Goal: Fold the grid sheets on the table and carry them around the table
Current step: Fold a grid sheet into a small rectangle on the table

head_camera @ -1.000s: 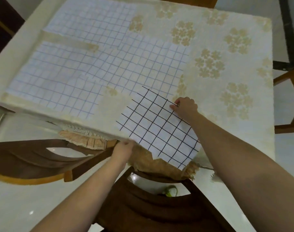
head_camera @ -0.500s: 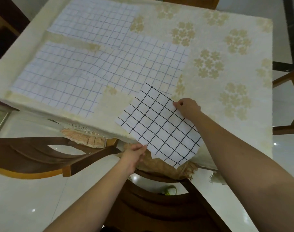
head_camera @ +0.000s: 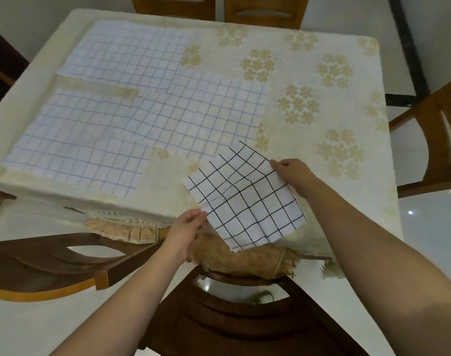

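black-grid sheet (head_camera: 245, 199) between both hands

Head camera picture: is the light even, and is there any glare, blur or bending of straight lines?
Head view: soft, dim indoor light; small bright glare spots on the glossy white floor; the cream floral tablecloth's edges bow from the wide lens; the black-lined grid paper sheet is sharp, the pale blue grid sheets softer.

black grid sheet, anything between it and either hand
Nothing visible: the left hand pinches the near left corner of the white black-lined grid sheet, and the right hand grips its far right corner, both directly on the paper.
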The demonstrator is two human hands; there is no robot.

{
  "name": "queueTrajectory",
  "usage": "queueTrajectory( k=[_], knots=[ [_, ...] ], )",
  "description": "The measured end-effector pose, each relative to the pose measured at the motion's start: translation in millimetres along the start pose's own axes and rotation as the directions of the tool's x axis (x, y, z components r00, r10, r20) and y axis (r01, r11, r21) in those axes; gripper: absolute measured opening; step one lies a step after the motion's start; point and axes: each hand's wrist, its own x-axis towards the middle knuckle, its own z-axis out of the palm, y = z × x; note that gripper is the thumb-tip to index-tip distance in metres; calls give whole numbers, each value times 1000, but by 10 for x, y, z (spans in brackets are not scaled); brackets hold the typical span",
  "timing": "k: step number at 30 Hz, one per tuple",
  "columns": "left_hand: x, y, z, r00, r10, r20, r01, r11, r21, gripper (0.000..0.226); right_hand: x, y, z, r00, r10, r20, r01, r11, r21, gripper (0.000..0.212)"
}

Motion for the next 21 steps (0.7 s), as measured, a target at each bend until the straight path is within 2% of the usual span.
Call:
queueTrajectory(
  k=[7, 11, 15, 21],
  knots=[
    [0, 441, -127, 981, 191, -43, -191, 982, 14, 4, -264, -56, -90, 998, 3, -55, 12, 964, 267, 40],
    [0, 684, -265, 965, 263, -12, -261, 963, 60, 5, -429, -118, -141, 998, 30, -63, -4, 925, 380, 35],
    [65, 859, -380, 947, 321, 30, -322, 939, 124, 21, -577, -135, -153, 996, 9, -91, 33, 894, 447, 26],
    [114, 1194, -439, 923, 373, 96, -385, 907, 173, 18, -717, -196, -126, 975, -19, -219, 127, 864, 488, 30]
  ],
)
